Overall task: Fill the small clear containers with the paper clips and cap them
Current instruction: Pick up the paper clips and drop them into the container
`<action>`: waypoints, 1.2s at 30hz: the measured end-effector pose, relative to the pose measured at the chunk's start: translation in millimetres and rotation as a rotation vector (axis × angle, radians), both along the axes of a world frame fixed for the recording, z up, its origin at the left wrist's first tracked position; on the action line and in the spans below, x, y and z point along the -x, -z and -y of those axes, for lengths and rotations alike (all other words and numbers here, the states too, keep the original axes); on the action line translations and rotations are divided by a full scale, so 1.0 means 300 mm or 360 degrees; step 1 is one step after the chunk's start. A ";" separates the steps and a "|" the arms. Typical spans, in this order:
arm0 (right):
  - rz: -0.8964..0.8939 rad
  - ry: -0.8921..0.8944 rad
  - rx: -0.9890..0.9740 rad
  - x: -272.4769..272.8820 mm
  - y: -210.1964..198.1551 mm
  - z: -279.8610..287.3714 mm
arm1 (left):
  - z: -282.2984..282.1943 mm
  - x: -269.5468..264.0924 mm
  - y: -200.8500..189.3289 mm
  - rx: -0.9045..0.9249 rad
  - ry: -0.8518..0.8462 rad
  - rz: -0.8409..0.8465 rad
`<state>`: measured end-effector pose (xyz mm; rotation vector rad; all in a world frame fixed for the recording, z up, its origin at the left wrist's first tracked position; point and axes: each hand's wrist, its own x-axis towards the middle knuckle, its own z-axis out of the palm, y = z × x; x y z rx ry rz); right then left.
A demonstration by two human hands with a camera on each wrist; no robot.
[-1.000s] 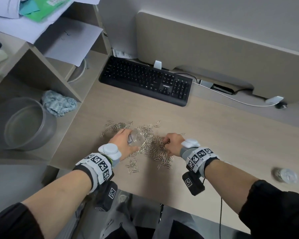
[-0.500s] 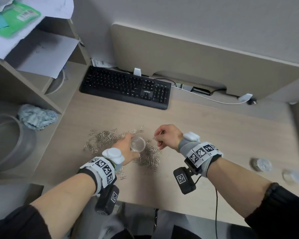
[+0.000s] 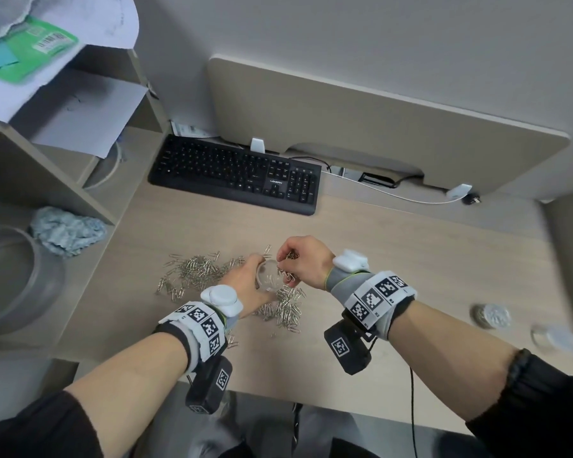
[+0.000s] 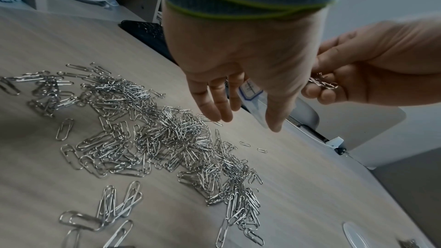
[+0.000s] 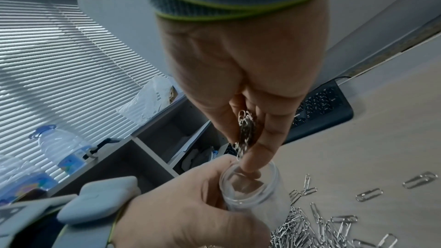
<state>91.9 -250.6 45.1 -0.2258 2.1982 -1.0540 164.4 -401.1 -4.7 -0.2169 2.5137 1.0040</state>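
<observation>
A wide heap of silver paper clips (image 3: 199, 272) (image 4: 155, 139) lies on the desk. My left hand (image 3: 257, 276) (image 4: 243, 116) grips a small clear container (image 3: 270, 276) (image 5: 253, 186) just above the heap, mouth turned up toward the right hand. My right hand (image 3: 286, 262) (image 5: 243, 150) pinches a bunch of clips (image 5: 245, 129) (image 4: 322, 82) directly over the container's mouth, one fingertip at its rim. A few clips show inside the container in the head view.
A container filled with clips (image 3: 492, 315) and a blurred clear piece (image 3: 551, 337) sit at the desk's right. A black keyboard (image 3: 235, 173) lies behind the heap. A grey bowl (image 3: 10, 279) and a blue cloth (image 3: 67, 229) occupy the left shelf.
My right hand picked a bunch of clips off the heap and lifted it over the container's mouth. My left hand raised the container slightly. The head view shifted to the right.
</observation>
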 end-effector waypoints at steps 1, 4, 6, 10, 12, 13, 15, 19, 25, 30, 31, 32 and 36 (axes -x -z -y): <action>-0.0026 -0.0027 -0.0016 0.001 -0.007 0.005 | -0.001 0.000 -0.004 -0.0003 0.0013 0.0007; -0.0051 -0.0066 -0.0057 0.007 -0.021 0.017 | -0.001 -0.003 -0.012 -0.0008 0.0019 0.0011; -0.0039 -0.0086 -0.0068 0.008 -0.021 0.026 | 0.000 -0.005 -0.016 -0.0006 0.0023 0.0015; -0.0061 -0.0130 -0.0108 0.000 -0.023 0.036 | 0.000 -0.008 -0.022 0.0000 0.0016 0.0018; -0.0056 -0.0120 -0.0095 -0.002 -0.024 0.041 | 0.004 -0.009 -0.021 0.0003 0.0010 0.0020; -0.0059 -0.0120 -0.0093 -0.002 -0.022 0.042 | 0.006 -0.009 -0.021 0.0001 0.0008 0.0018; -0.0059 -0.0127 -0.0089 -0.004 -0.018 0.044 | 0.009 -0.011 -0.018 -0.0005 0.0006 0.0011; 0.0001 -0.0079 -0.0036 -0.003 -0.016 0.045 | 0.014 -0.011 -0.010 -0.0015 -0.0005 -0.0017; -0.0031 0.0034 -0.0093 0.034 0.026 -0.011 | 0.048 -0.021 0.018 0.0044 -0.0040 -0.0024; 0.0025 0.0036 -0.0452 0.024 0.128 -0.091 | 0.100 -0.045 0.037 0.0097 -0.0074 -0.0008; 0.0037 0.0010 -0.0534 0.021 0.154 -0.109 | 0.107 -0.047 0.036 0.0111 -0.0070 -0.0014; 0.0064 -0.0021 -0.0631 0.014 0.174 -0.118 | 0.119 -0.052 0.036 0.0118 -0.0070 -0.0013; 0.0119 -0.0116 -0.0873 -0.021 0.212 -0.129 | 0.165 -0.073 0.041 0.0130 -0.0114 0.0033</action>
